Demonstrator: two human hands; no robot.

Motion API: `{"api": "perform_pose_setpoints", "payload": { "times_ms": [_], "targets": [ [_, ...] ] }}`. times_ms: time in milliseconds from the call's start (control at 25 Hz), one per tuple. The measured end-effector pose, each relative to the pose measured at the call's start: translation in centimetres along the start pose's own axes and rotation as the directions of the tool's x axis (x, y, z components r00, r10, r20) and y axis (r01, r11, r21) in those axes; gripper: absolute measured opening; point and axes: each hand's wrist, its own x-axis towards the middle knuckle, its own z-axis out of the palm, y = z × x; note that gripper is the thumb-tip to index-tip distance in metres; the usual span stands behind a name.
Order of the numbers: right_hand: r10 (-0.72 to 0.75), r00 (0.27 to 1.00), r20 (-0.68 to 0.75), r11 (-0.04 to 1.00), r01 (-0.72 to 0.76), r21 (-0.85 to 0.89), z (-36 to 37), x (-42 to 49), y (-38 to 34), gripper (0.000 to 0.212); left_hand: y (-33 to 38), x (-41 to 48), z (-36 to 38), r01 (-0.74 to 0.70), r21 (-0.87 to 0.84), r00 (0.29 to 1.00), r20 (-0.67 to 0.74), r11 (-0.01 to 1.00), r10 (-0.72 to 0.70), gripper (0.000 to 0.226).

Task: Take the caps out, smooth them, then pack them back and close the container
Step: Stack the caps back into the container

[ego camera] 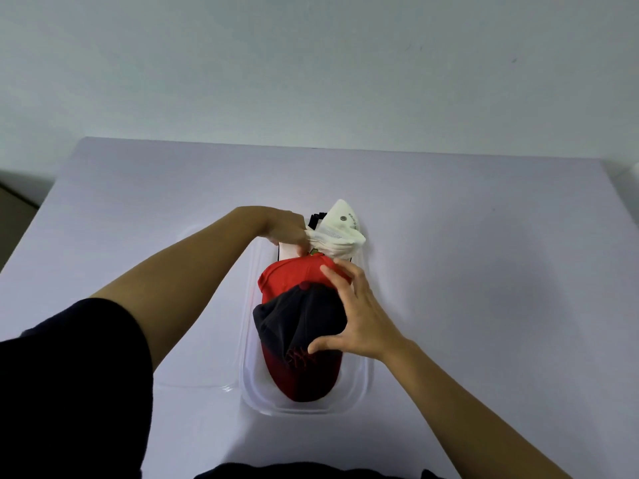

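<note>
From the head view, the left hand (288, 231) grips the bunched white cap (340, 233) at the far end of the clear container (361, 385). The right hand (359, 316), spread wide, presses the dark cap (301, 316) lying inside. The lid (197, 383) lies alongside, so closing looks undone.

A pale table (484, 271) carries a clear plastic container (359, 392) near its middle. A clear lid (207, 368) lies flat on the table, touching the container's left side.
</note>
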Motion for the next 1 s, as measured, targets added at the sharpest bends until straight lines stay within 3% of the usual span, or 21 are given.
{"api": "perform_pose_setpoints", "payload": {
  "times_ms": [80,160,200,280,360,560,680,800,1000],
  "targets": [
    [0.047,0.978,-0.201,0.987,-0.015,0.159,-1.2,1.0,1.0,0.085,-0.3,0.0,0.1,0.006,-0.041,1.0,-0.015,0.999,-0.006,0.029],
    [0.027,0.924,-0.382,0.999,-0.017,0.03,-3.4,2.8,2.6,0.065,-0.3,-0.2,0.2,-0.014,-0.026,1.0,-0.027,1.0,0.013,0.03],
    [-0.008,0.936,-0.352,0.996,-0.024,-0.086,-4.7,3.9,3.3,0.065,-0.4,-0.3,0.3,-0.023,-0.016,0.999,-0.035,1.0,0.023,0.029],
    [-0.02,0.998,-0.06,0.961,0.003,-0.275,-6.8,5.7,3.8,0.074,-0.6,-0.7,0.3,-0.039,-0.005,0.998,-0.055,0.999,0.038,0.028],
    [-0.01,0.985,0.175,0.904,0.083,-0.42,-8.0,6.9,4.0,0.069,-1.0,-1.1,0.4,-0.055,-0.002,0.995,-0.079,0.998,0.055,0.029],
    [-0.066,0.98,0.188,0.801,0.164,-0.576,-7.7,8.3,3.7,0.047,-2.2,-1.6,1.3,-0.121,-0.054,0.983,-0.143,0.991,0.112,0.035],
    [0.014,0.981,0.196,0.874,0.083,-0.479,-6.9,8.8,4.1,0.03,-2.3,-1.3,1.7,-0.134,-0.064,0.976,-0.183,0.989,0.12,0.035],
    [0.15,0.959,0.239,0.905,-0.036,-0.424,-6.3,9.3,4.6,0.033,-2.6,-0.4,2.0,-0.11,-0.056,0.979,-0.175,0.992,0.099,0.036],
    [0.15,0.912,0.381,0.899,0.034,-0.437,-5.6,9.8,5.0,0.032,-3.5,0.7,3.0,-0.071,-0.011,0.991,-0.113,0.997,0.07,0.032]
  ]
}}
